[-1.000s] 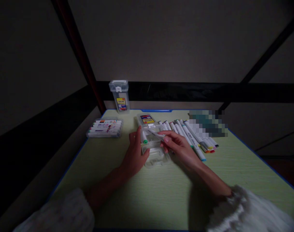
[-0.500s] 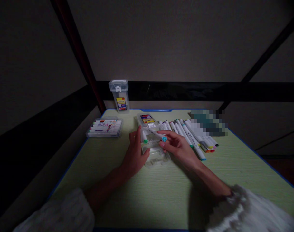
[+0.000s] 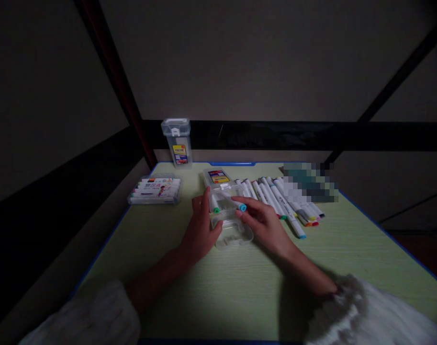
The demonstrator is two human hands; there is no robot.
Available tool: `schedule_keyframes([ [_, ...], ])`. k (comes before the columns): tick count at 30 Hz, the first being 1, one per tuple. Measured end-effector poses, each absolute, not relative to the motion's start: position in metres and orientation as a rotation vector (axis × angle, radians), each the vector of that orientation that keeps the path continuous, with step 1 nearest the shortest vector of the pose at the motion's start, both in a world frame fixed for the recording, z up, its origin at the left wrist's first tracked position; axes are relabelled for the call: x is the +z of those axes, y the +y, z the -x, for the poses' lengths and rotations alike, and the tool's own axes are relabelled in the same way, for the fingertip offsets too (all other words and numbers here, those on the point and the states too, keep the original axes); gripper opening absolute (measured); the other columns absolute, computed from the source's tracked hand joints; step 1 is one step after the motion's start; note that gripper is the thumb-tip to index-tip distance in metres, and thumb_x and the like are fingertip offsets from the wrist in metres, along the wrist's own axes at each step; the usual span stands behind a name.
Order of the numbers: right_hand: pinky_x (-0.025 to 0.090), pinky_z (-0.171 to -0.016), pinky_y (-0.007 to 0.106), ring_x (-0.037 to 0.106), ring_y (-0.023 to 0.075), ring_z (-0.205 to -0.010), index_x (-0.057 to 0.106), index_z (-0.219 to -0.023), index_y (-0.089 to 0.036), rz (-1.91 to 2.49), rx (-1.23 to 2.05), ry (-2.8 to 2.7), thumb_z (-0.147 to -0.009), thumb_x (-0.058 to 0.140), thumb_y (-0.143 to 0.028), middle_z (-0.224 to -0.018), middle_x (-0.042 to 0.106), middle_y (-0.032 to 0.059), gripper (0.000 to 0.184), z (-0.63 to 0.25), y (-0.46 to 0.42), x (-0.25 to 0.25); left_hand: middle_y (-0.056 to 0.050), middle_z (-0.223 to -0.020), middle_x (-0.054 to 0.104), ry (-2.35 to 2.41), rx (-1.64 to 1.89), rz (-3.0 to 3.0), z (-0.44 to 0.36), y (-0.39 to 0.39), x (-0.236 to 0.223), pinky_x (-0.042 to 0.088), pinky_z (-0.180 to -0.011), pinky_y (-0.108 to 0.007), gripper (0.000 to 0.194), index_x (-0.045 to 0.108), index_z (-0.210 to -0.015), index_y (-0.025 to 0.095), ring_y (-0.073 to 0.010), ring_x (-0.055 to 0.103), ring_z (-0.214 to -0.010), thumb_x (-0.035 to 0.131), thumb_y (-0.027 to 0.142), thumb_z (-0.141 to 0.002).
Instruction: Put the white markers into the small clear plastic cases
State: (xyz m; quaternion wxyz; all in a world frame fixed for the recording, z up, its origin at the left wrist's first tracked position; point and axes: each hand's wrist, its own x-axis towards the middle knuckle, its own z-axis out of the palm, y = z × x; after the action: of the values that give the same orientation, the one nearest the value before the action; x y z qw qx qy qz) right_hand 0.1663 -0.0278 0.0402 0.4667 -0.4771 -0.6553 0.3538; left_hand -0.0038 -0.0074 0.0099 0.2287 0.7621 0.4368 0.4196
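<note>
A clear plastic marker case (image 3: 223, 188) lies on its back on the table, its hinged lid (image 3: 232, 235) folded open toward me. Inside, along its left side, rests a green-ended marker (image 3: 215, 206). My left hand (image 3: 201, 230) grips the case at its left side, fingers along the wall and thumb by the lid. Between thumb and fingers, my right hand (image 3: 266, 225) pinches a white marker with a light blue end (image 3: 240, 205). This marker slants over the case's opening, its far end inside or just above it; I cannot tell which.
Right of the case lie several loose white markers (image 3: 272, 196) with coloured ends. A filled marker box (image 3: 155, 190) lies at the left. Behind it stands an upright clear case (image 3: 178, 143). A blurred-out greenish thing (image 3: 315, 184) sits at the back right, before the wall.
The blue-ended marker in my right hand has turned and lowered toward the case, its blue end now showing. My left hand has stayed at the case.
</note>
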Motion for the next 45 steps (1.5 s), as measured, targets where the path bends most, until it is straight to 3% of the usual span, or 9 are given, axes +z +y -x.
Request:
schedule_keyframes([
  [8,0.045,-0.058,0.026,0.051,0.0131,-0.071,0.065,-0.107,-0.024,1.130,0.740,-1.702,-0.083,0.055,-0.026,-0.099,0.050,0.0056,0.026,-0.1654,-0.0298,0.0430,-0.007,-0.121,0.031,1.217,1.169,-2.091,0.0031,-0.0073,0.0095,0.045,-0.090,-0.038,0.091,0.005,-0.139,0.035,-0.0211,0.044,-0.108,0.055,0.006,-0.069],
  [16,0.048,-0.062,0.030,0.054,0.0146,-0.071,0.065,-0.107,-0.026,1.097,0.556,-1.845,-0.083,0.054,-0.021,-0.106,0.055,0.0076,0.027,-0.1622,-0.0319,0.0422,-0.007,-0.120,0.031,1.214,1.171,-2.106,0.0024,-0.0063,0.0097,0.045,-0.090,-0.037,0.090,0.006,-0.139,0.033,-0.0212,0.043,-0.108,0.055,0.006,-0.070],
  [34,0.048,-0.086,0.039,0.059,0.0211,-0.103,0.065,-0.107,-0.025,1.064,0.424,-1.963,-0.082,0.049,-0.010,-0.111,0.061,0.0084,0.033,-0.1604,-0.0272,0.0351,-0.008,-0.121,0.031,1.188,1.192,-2.103,0.0015,-0.0069,0.0110,0.044,-0.093,-0.040,0.089,0.007,-0.139,0.033,-0.0220,0.042,-0.109,0.053,0.004,-0.069],
  [45,0.047,-0.091,0.040,0.057,0.0228,-0.109,0.061,-0.112,-0.021,1.145,0.437,-2.065,-0.085,0.051,-0.024,-0.122,0.057,0.0095,0.029,-0.1583,-0.0301,0.0416,-0.008,-0.120,0.033,1.192,1.188,-2.116,0.0018,-0.0061,0.0088,0.044,-0.092,-0.040,0.086,0.008,-0.140,0.029,-0.0229,0.042,-0.110,0.053,0.008,-0.070],
])
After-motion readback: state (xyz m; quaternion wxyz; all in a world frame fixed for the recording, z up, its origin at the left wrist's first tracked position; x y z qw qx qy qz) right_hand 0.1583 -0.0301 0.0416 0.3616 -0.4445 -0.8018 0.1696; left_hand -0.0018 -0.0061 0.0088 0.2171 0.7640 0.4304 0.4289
